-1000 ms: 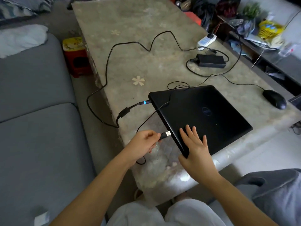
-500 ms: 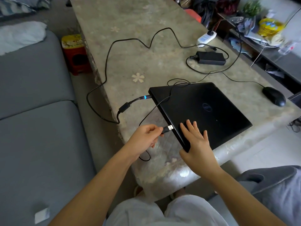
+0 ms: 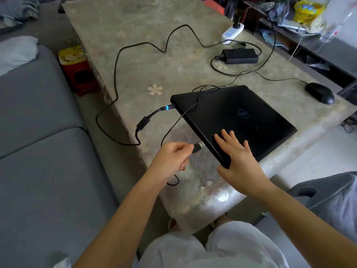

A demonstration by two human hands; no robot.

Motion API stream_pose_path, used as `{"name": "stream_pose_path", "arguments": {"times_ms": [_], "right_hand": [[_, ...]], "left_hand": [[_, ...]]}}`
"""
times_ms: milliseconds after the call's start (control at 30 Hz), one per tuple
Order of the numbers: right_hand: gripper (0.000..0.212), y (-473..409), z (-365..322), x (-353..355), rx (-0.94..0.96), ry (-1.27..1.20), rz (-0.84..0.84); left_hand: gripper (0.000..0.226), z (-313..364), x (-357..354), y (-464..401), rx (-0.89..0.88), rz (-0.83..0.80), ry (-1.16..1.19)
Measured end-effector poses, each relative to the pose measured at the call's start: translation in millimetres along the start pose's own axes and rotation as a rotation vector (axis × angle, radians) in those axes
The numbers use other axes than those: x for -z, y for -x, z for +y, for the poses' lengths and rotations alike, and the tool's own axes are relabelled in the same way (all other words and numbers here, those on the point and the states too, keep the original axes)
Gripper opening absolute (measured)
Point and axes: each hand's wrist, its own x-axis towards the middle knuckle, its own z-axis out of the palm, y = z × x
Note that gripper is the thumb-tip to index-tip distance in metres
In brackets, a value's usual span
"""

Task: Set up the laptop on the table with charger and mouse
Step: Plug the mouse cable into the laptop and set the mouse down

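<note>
A closed black laptop (image 3: pixel 237 117) lies on the stone table (image 3: pixel 154 60), near its front edge. The charger plug (image 3: pixel 167 107), lit blue, sits in the laptop's left side; its black power brick (image 3: pixel 240 56) rests further back. A black mouse (image 3: pixel 319 93) lies to the right of the laptop, its thin cable running over the lid. My left hand (image 3: pixel 172 158) pinches the mouse's USB plug (image 3: pixel 199 147), its tip a short gap from the laptop's left edge. My right hand (image 3: pixel 237 157) lies flat, fingers spread, on the lid's near corner.
A white power strip (image 3: pixel 232 31) sits at the table's back right. A grey sofa (image 3: pixel 38 151) runs along the left, with a red and yellow stool (image 3: pixel 77 70) between it and the table. A dark shelf with clutter and a yellow basket (image 3: pixel 307 10) stands at the right.
My left hand has carried the USB plug a little closer to the laptop's left edge. My right hand stays flat on the lid.
</note>
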Motion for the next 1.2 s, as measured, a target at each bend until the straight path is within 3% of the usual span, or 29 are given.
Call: {"name": "stream_pose_path", "arguments": {"times_ms": [233, 700, 1200], "right_hand": [[0.075, 0, -1, 17, -0.007, -0.039, 0.0], [0.075, 0, -4, 22, -0.019, -0.048, -0.026], [0.074, -1, -6, 23, -0.019, -0.045, -0.031]], "left_hand": [[0.026, 9, -3, 1, 0.023, -0.023, 0.159], [0.033, 14, -4, -8, -0.003, 0.033, 0.008], [0.026, 23, 4, -12, 0.043, -0.005, 0.11]]}}
